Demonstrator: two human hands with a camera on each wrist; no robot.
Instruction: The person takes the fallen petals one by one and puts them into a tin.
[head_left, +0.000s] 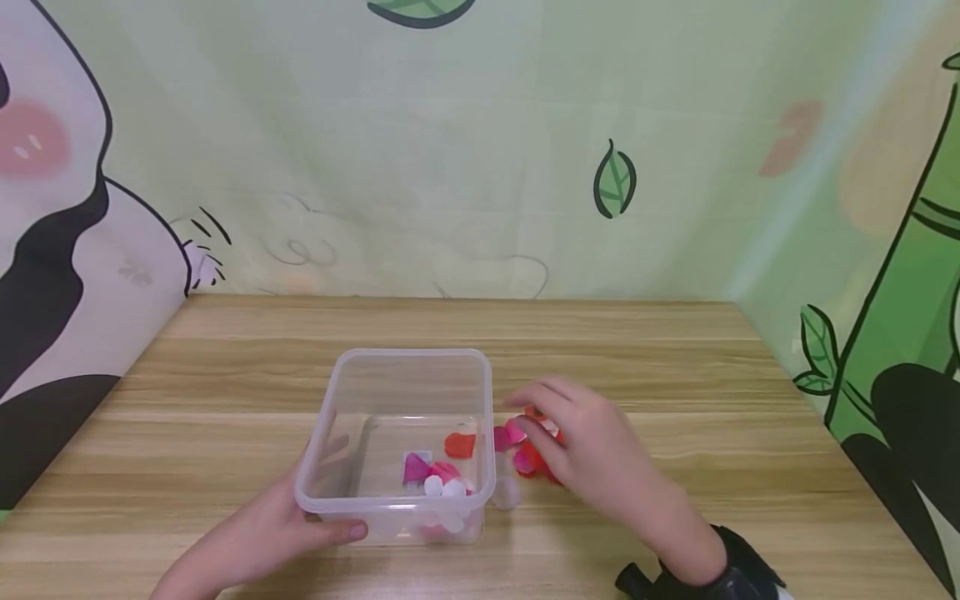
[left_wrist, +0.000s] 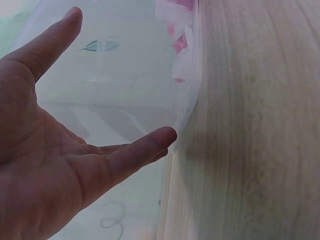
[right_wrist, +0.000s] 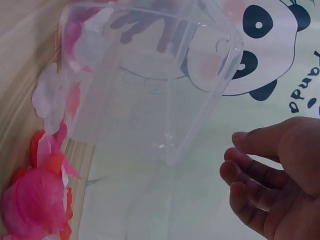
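Head view, clear plastic box (head_left: 393, 505): standing on the wood-grain tabletop (head_left: 247, 367), open top facing up, a bit L of centre.
Petals in box: orange-red petal (head_left: 460, 445) lying on the R side; magenta petal (head_left: 415, 469), pink petal (head_left: 446, 471) & white petals (head_left: 453, 488) bunching toward the near R corner.
Loose petals (head_left: 527, 460): red & pink ones heaping on the tabletop just R of the box, partly hiding behind your R hand; pale petal (head_left: 506, 493) lying right beside the box's R wall.
L hand (head_left: 292, 518): you're holding the box at its near L corner, thumb lying along the near wall under the rim.
R hand (head_left: 581, 442): hanging over the loose petals, thumb & index standing apart; black wristband (head_left: 738, 567) showing behind it.
L wrist view, fingers: your thumb & fingers are spreading wide against the box; pink & white petals showing thru plastic.
R wrist view, fingers: yours are bending loosely, thumb tip & fingertips holding nothing, sitting apart from box & heap.
Backdrop: panda print (right_wrist: 225, 52) showing behind the box.
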